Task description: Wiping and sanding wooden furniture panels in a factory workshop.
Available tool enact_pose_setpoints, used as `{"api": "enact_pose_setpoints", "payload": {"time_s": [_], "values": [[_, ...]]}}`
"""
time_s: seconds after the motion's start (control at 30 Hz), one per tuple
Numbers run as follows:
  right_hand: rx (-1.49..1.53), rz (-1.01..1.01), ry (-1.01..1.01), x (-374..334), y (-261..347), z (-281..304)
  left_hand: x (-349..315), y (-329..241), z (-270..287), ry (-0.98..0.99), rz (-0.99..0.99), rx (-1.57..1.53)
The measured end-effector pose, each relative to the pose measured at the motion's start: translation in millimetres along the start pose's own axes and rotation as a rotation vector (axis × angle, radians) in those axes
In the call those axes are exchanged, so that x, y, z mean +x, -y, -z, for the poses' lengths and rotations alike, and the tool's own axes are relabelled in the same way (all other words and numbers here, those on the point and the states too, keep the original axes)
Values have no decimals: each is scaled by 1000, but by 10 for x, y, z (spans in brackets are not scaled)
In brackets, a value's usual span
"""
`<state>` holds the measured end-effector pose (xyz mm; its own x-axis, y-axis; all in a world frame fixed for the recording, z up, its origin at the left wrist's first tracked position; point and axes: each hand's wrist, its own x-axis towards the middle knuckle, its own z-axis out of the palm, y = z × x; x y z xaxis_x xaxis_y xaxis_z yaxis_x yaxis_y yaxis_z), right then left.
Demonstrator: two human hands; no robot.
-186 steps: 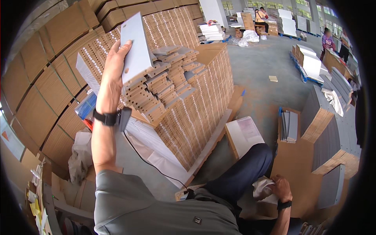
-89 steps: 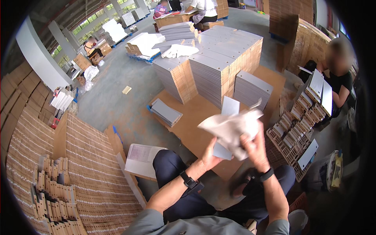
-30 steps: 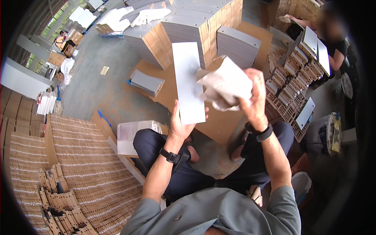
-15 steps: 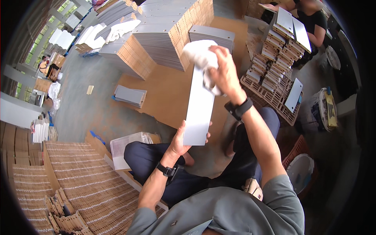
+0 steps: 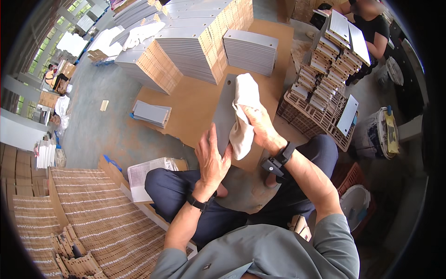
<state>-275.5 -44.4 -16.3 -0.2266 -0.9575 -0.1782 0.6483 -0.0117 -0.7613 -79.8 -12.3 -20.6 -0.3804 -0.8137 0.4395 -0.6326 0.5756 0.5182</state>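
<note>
Grey and flat, a long board (image 5: 224, 102) slants away from the person between their two hands, above a brown cardboard sheet (image 5: 195, 111) on the floor; a hole shows near its far end. The left hand (image 5: 212, 158) grips the board's near end, fingers along the left edge. The right hand (image 5: 262, 128) is closed around a bunched white cloth (image 5: 246, 93) that lies along the board's right side and hides part of its face.

By my reading, this board is partway through: the cloth is at its face, and it is not yet set down on any pile. How much of it has been covered, I cannot tell. Beyond stand tall stacks of grey boards (image 5: 216, 56), neatly squared, with a shorter stack (image 5: 251, 51) beside them and a low pile (image 5: 151, 114) to the left. At lower left, a large block of boards (image 5: 107, 204) carries loose, uneven ones (image 5: 79, 260). Which piles are done and which are left does not show.
</note>
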Motion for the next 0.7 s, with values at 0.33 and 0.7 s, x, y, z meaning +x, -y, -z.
{"api": "enact_pose_setpoints", "payload": {"time_s": [0.33, 0.7], "values": [[72, -64, 13, 192, -163, 356, 47, 155, 234, 218, 516, -745], [-105, -161, 149, 45, -10, 123, -23, 331, 36, 625, 794, -1924]]}}
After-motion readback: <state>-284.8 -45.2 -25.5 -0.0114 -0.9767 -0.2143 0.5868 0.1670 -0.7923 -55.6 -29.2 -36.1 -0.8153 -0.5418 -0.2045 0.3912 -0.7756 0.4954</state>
